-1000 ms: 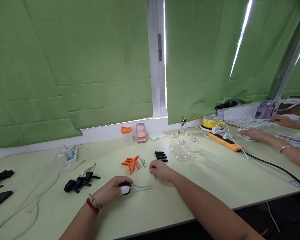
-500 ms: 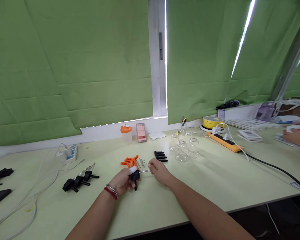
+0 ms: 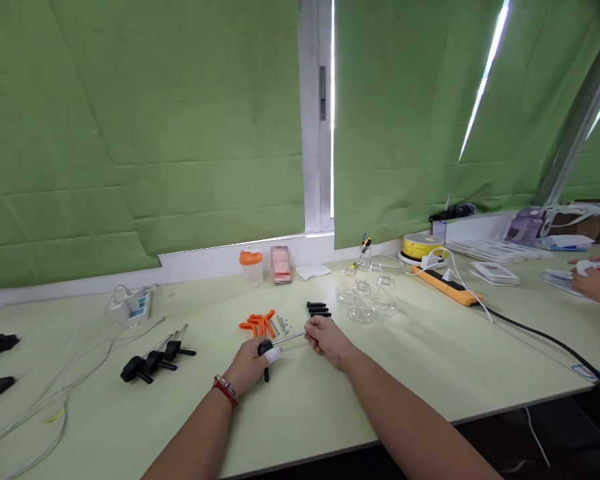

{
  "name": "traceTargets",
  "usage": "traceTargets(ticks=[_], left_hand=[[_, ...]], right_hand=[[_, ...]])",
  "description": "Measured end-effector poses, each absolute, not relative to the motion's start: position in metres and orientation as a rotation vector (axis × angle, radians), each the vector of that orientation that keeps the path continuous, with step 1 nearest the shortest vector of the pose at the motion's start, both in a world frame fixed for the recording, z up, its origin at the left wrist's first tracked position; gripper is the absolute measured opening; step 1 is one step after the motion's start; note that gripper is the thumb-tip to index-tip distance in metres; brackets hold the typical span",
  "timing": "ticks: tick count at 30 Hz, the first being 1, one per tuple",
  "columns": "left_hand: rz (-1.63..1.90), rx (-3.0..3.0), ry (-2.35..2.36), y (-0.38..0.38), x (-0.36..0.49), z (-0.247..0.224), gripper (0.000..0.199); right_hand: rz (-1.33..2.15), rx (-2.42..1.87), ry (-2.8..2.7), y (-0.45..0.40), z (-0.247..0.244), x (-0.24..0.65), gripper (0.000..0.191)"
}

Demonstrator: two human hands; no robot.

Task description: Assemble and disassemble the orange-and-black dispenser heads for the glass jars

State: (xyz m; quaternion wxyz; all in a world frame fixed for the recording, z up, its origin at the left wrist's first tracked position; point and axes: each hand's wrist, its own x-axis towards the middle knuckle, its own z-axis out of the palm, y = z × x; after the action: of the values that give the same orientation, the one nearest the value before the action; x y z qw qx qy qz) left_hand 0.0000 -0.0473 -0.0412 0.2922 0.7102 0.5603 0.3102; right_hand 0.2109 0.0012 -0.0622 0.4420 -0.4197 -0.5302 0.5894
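Note:
My left hand (image 3: pixel 253 361) is closed around a round black part (image 3: pixel 265 347) with a black handle pointing down; a white wrap covers one digit. A thin metal rod (image 3: pixel 289 338) runs from that part to my right hand (image 3: pixel 327 340), whose fingers pinch its far end. Just beyond my hands lie orange Y-shaped pieces (image 3: pixel 259 321), small metal pins and bits (image 3: pixel 283 325), and black ribbed pieces (image 3: pixel 319 309). To the left, three similar black parts with rods (image 3: pixel 153 362) rest on the table.
Several glass jars (image 3: pixel 362 303) stand behind right, near an orange power strip (image 3: pixel 447 285). An orange-lidded cup (image 3: pixel 251 267) is at the back. White cables (image 3: pixel 63 393) cross the left side. Another person's hand (image 3: pixel 596 285) is at far right.
My left hand has rolled over the black part, its wrapped digit now in front. My right hand has shifted slightly right along with the rod's end.

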Motion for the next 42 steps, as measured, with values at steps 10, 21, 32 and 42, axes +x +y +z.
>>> traceTargets(ticks=[10, 21, 32, 42], left_hand=[[0.854, 1.928, 1.589, -0.0426, -0.0023, -0.0459, 0.033], [0.843, 1.91, 1.575, -0.0442, -0.0013, -0.0428, 0.036], [0.851, 1.906, 1.581, -0.0439, -0.0012, -0.0429, 0.039], [0.819, 1.921, 1.55, -0.0455, -0.0015, -0.0417, 0.035]], right_hand=[[1.502, -0.969, -1.312, 0.0059, -0.0686, 0.2149, 0.027], [1.483, -1.004, -1.312, 0.0043, -0.0675, 0.2142, 0.025], [1.478, -1.02, -1.305, -0.0004, -0.0609, 0.2136, 0.024], [1.489, -1.027, -1.342, 0.0013, -0.0652, 0.217, 0.019]])
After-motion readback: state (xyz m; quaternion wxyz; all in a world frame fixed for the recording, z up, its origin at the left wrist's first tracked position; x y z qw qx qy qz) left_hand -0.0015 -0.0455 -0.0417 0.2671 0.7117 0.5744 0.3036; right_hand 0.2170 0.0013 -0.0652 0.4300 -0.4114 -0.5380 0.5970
